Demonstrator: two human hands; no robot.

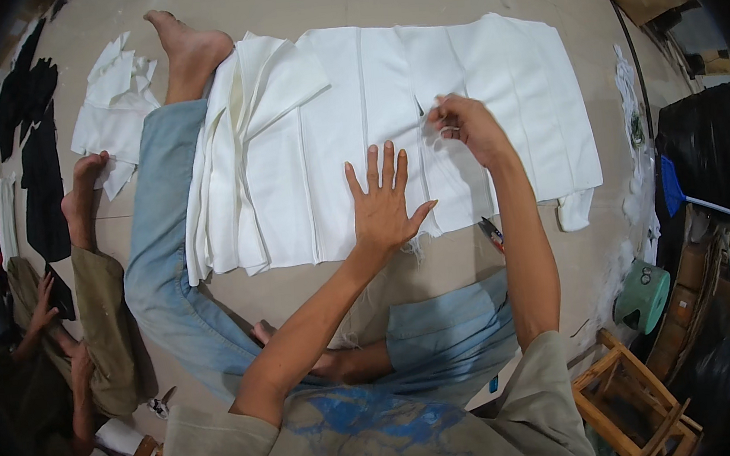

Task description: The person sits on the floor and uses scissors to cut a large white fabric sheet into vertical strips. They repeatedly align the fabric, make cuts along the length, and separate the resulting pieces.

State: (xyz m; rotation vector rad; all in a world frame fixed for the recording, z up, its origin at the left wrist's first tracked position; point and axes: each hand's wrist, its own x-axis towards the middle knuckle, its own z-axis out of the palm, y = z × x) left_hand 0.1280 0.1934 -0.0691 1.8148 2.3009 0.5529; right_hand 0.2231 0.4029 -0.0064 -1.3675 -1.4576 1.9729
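White fabric pieces with long seams lie overlapped in a wide row on the floor in front of me. My left hand presses flat on them near the middle, fingers spread. Just above the fabric, to the right, my right hand has its fingers curled together. A pale, thread-like strand shows at its fingers, but what they grip is too small to make out. Small thread snips with red on the handle lie at the fabric's near edge, below my right hand. Loose threads hang from that edge.
My outstretched leg borders the fabric on the left. Beyond it are white scraps, dark cloth and a seated person. At right stand a green stool, a wooden frame and a blue-headed tool.
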